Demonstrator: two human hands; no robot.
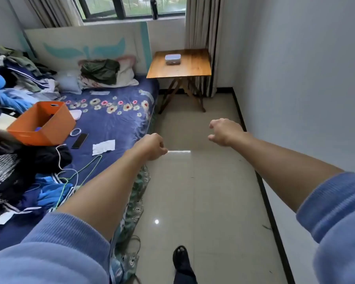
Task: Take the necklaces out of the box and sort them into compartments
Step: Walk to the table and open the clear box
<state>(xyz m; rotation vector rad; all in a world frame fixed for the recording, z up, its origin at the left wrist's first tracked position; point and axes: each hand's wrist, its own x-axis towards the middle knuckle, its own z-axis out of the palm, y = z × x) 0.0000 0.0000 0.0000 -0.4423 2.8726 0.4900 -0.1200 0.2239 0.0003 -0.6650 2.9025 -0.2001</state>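
Observation:
A small grey box with a pale blue lid (173, 59) sits shut on a wooden folding table (195, 66) at the far end of the room. Both my arms reach forward over the floor, well short of the table. My left hand (152, 146) has its fingers curled in and holds nothing. My right hand (223, 131) hangs loosely with the fingers bent and apart, also holding nothing. No necklaces or compartments are visible.
A bed (115, 124) with a blue flowered sheet fills the left side, with piled clothes, an orange bin (41, 125), a phone (80, 141), cables and papers on it. Tiled floor (193, 191) runs between bed and right wall. My foot (181, 261) is below.

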